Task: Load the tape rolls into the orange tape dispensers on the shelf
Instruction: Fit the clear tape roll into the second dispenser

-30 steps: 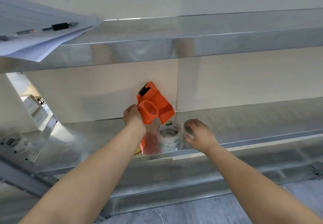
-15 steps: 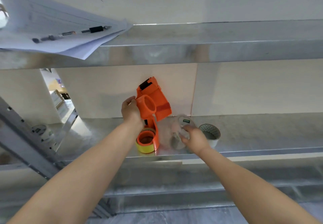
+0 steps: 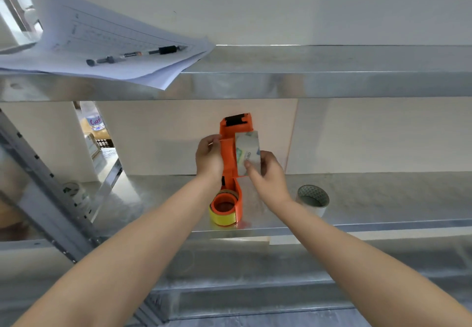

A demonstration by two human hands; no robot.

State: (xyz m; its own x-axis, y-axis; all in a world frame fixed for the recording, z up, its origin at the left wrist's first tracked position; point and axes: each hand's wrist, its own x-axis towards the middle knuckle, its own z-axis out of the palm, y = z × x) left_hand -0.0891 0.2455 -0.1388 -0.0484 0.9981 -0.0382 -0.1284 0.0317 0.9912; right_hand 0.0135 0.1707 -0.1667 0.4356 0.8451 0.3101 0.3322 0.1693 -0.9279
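Note:
My left hand (image 3: 209,157) grips an orange tape dispenser (image 3: 231,145) and holds it upright above the metal shelf (image 3: 383,199), its black cutter end at the top. My right hand (image 3: 265,171) presses a clear tape roll (image 3: 247,154) with a printed label against the dispenser's right side. Below them, a second orange dispenser (image 3: 227,203) lies on the shelf with a yellow tape roll (image 3: 221,218) on its hub. Another clear tape roll (image 3: 313,199) stands on the shelf to the right.
Papers (image 3: 102,46) with pens (image 3: 132,54) on them overhang the upper shelf's edge at left. One more tape roll (image 3: 74,191) sits at the far left behind a slanted metal upright (image 3: 43,186). A wall panel closes the shelf's back.
My right hand picked a clear roll up from the shelf and brought it to the dispenser's side. My left hand turned the dispenser more upright. The camera view shifted left and up.

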